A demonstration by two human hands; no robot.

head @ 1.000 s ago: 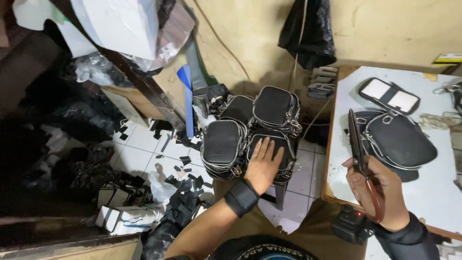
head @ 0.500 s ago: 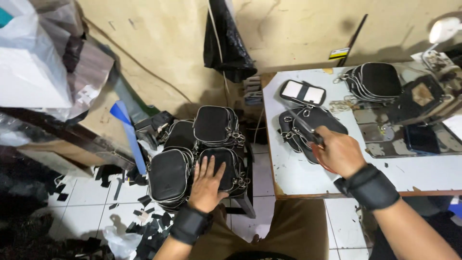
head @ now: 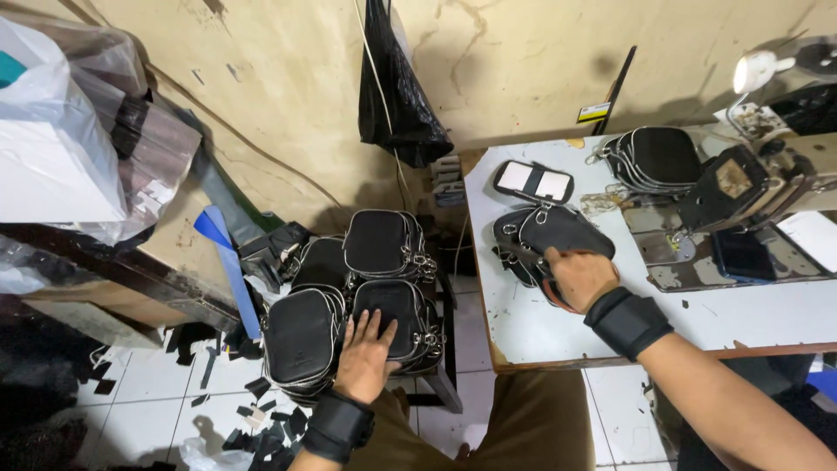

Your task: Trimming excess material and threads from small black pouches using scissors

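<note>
My left hand (head: 366, 356) lies flat, fingers spread, on the top of a black zip pouch (head: 390, 305) in a pile of black pouches (head: 301, 336) stacked on a low stool by my knees. My right hand (head: 578, 277) rests on a black bag (head: 558, 228) on the white table (head: 558, 336). It is closed around scissors, whose reddish handle loop shows under the palm. Both wrists wear black bands.
On the table lie a pouch with white windows (head: 534, 181), another stack of black pouches (head: 658, 157), a sewing machine (head: 732, 187) and a lamp (head: 754, 70). A black plastic bag (head: 397, 96) hangs on the wall. Black scraps (head: 261, 419) litter the tiled floor.
My view has swung right toward the table. My right hand, which held the scissors upright in the air, has come down onto the black bag. My left hand stays on the pouch pile.
</note>
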